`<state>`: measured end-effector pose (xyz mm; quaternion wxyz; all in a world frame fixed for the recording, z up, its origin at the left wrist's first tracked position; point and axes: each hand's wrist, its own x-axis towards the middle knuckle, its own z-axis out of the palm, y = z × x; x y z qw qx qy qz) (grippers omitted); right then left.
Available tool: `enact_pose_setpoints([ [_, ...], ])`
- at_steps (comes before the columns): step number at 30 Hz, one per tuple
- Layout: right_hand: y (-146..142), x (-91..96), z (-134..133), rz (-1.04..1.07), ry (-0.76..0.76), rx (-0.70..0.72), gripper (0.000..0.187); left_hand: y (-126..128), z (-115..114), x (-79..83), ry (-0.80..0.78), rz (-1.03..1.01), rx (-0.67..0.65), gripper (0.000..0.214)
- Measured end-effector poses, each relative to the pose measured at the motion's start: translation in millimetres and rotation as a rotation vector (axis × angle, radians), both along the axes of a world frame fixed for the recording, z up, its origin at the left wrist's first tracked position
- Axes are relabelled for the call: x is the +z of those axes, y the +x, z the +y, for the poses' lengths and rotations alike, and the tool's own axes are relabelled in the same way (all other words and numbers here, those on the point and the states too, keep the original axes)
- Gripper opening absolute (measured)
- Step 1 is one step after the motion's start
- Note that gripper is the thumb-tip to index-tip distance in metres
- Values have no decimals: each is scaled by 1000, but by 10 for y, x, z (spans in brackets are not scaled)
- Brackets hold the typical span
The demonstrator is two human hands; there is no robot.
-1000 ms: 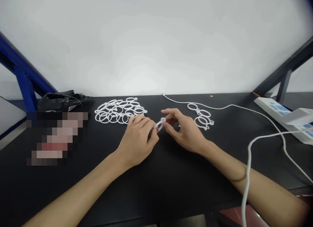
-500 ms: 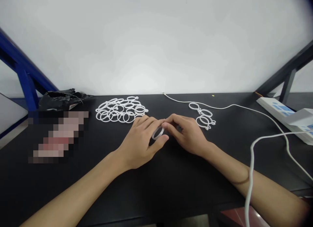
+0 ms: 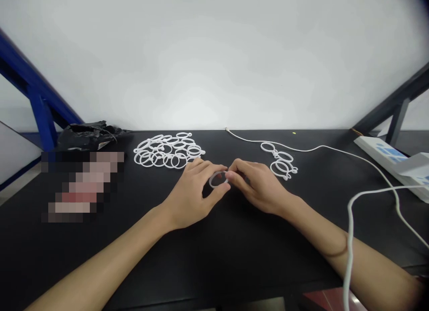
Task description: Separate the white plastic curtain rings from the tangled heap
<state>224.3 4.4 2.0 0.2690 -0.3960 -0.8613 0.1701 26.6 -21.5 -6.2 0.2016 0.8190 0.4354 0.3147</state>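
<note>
Between my two hands, over the middle of the black table, is a white plastic ring (image 3: 213,181). My left hand (image 3: 191,192) curls around its left side, thumb below and fingers above. My right hand (image 3: 256,184) pinches the ring's right edge with thumb and forefinger; the pinched part is hidden. Beyond my left hand lies a pile of white rings (image 3: 166,152) with small eyelets, overlapping one another. Past my right hand rests a smaller group of the same white rings (image 3: 280,161).
A white cable (image 3: 321,146) crosses the table's right side, and a thicker loop passes over my right forearm. White power strips (image 3: 390,154) stand at the right edge. On the left are a crumpled black plastic bag (image 3: 83,136) and a pixelated area. A pale wall rises behind.
The ring between my hands has turned to lie flatter, its opening facing more upward. My right fingertips have shifted slightly on its edge. Both ring groups stay put; the view has moved a little.
</note>
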Motion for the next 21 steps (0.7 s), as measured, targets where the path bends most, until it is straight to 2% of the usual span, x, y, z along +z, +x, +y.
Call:
enact_pose_setpoints([
  [2, 14, -7, 9, -36, 6, 30, 29, 0, -3, -4, 11, 13, -18, 30],
  [6, 26, -7, 6, 21, 19, 51, 35, -15, -4, 10, -11, 0, -58, 30],
  [15, -1, -16, 10, 45, 15, 72, 38, -61, 9, 18, -7, 40, -105, 29],
  [18, -8, -28, 27, 65, -42, 61, 34, -68, 33, -5, 49, 66, -68, 36],
  [21, 0, -30, 68, 15, -42, -38, 27, -126, 122, -16, 126, 86, 78, 36],
])
